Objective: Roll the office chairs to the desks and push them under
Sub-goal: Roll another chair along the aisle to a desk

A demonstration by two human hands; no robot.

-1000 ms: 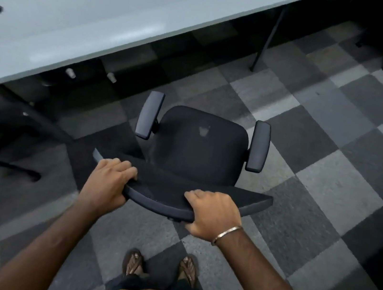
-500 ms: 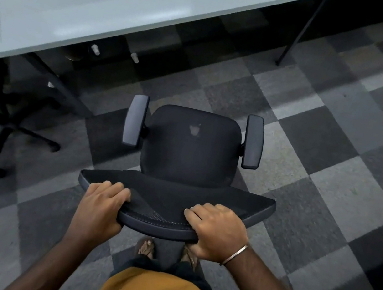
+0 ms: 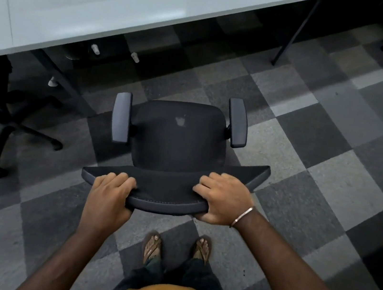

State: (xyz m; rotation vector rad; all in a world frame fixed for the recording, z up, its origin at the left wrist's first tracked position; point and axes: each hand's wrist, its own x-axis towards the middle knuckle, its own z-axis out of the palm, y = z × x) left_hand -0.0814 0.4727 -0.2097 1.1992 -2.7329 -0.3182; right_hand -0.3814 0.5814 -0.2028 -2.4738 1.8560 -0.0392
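- The office chair [image 3: 178,140] stands on the checkered carpet floor [image 3: 335,147], its seat facing the near edge of the desk [image 3: 107,6] but well short of it; nothing of it is under the desk yet
- The left hand [image 3: 108,197] grips the top rim of the backrest [image 3: 168,191] near its left end, fingers curled together over the edge; the right hand [image 3: 223,197] clamps the rim right of centre, fingers over the top, thumb seemingly underneath
- Handling, as a judgement: a stiff frame, moderately heavy, probably rolling easily on casters hidden from view, though carpet may drag; the swivel seat can yaw, so a two-handed hold spread along the backrest rim steers best
- Another chair's base [image 3: 19,132] sits at the left, partly under the desk
- Against half a second ago, the chair is turned slightly anticlockwise, its right armrest [image 3: 237,123] now further forward than the left, and the right hand sits further along the rim
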